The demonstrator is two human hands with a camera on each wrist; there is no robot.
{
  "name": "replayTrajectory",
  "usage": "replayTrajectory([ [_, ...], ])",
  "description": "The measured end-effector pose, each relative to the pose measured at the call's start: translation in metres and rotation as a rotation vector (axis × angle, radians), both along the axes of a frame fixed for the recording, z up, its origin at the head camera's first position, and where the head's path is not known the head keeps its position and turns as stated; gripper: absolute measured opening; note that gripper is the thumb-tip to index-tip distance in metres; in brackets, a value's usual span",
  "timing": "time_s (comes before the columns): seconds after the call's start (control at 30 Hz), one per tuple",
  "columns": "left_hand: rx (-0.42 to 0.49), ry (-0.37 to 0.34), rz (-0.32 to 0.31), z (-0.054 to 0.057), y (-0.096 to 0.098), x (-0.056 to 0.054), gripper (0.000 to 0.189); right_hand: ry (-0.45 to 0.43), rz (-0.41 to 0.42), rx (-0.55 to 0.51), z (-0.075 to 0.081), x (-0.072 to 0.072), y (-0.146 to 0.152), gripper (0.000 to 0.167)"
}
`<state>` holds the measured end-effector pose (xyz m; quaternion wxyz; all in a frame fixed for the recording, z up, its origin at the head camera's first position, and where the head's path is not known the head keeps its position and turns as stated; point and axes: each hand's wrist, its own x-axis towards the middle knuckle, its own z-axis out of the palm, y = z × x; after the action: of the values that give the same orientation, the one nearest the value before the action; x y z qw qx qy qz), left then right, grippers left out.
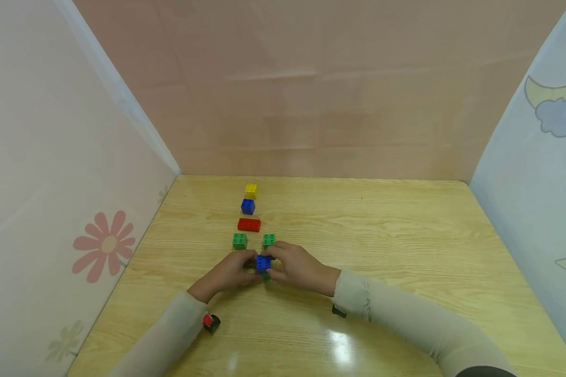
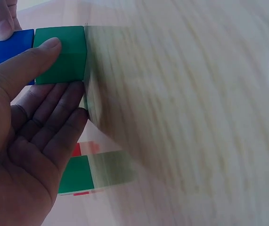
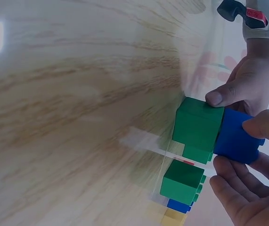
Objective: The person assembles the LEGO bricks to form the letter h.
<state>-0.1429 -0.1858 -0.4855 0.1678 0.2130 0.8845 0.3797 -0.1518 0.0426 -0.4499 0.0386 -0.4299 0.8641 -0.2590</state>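
A: Where's the main part?

B: The held blue block (image 1: 263, 263) is studs up, directly on the lower green block (image 2: 66, 59), which stands on the worktop (image 1: 405, 235). Thin seam between the two; can't tell if they're fully seated.

A: Hands?

B: Both busy. Right hand (image 1: 299, 267) pinches the blue by its sides, thumb near, fingers round the far side. Left hand (image 1: 228, 269) grips the green, thumb on its near face, fingers behind (some fingertip contact is hidden).

A: Why split it that way?

B: My read: left is the clamp, right is the positioner. With the base pinned, it shouldn't skate on a smooth top when pushed. Side grips also leave the blue's upper studs visible.

A: Neighbours?

B: Just beyond, the left green block (image 1: 239, 241) and right green block (image 1: 269, 240), side by side with a gap. Right one is close to the right fingers, so I'd call that the knock risk. Then the red block (image 1: 249, 225), long side across, then the far blue block (image 1: 248, 206), then the yellow block (image 1: 251, 190) farthest out.

A: Why a line?

B: Likely access: gaps leave finger room round each, and all are within reach past the hands.

A: Wrist gear?

B: Black-and-red wrist unit (image 1: 211, 323) by the left cuff, well apart from the blocks.
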Motion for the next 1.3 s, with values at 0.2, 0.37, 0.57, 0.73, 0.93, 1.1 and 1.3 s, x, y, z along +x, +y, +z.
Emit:
replayTrajectory([
  [0.2,0.006,-0.016,0.008,-0.001,0.000,0.000,0.021,-0.024,0.006,-0.021,-0.001,0.000,0.000,0.033],
  [0.37,0.008,-0.021,0.004,-0.003,0.000,-0.001,0.021,-0.036,0.001,-0.041,-0.002,-0.001,0.001,0.032],
  [0.57,0.003,-0.037,0.007,-0.004,0.000,-0.002,0.023,-0.059,0.014,-0.033,-0.001,-0.002,0.002,0.032],
  [0.73,0.003,-0.033,0.005,-0.001,0.001,-0.003,0.022,-0.074,0.013,-0.012,0.001,-0.007,0.001,0.033],
  [0.93,-0.005,-0.025,0.000,0.000,0.002,-0.003,0.022,-0.051,0.023,0.000,0.004,-0.008,0.001,0.033],
  [1.1,-0.003,-0.037,0.006,0.001,0.001,-0.003,0.023,-0.022,0.033,0.006,0.007,-0.008,-0.001,0.031],
  [1.3,0.006,-0.048,0.002,0.001,-0.001,-0.004,0.023,-0.049,0.034,0.016,0.008,-0.008,-0.003,0.027],
])
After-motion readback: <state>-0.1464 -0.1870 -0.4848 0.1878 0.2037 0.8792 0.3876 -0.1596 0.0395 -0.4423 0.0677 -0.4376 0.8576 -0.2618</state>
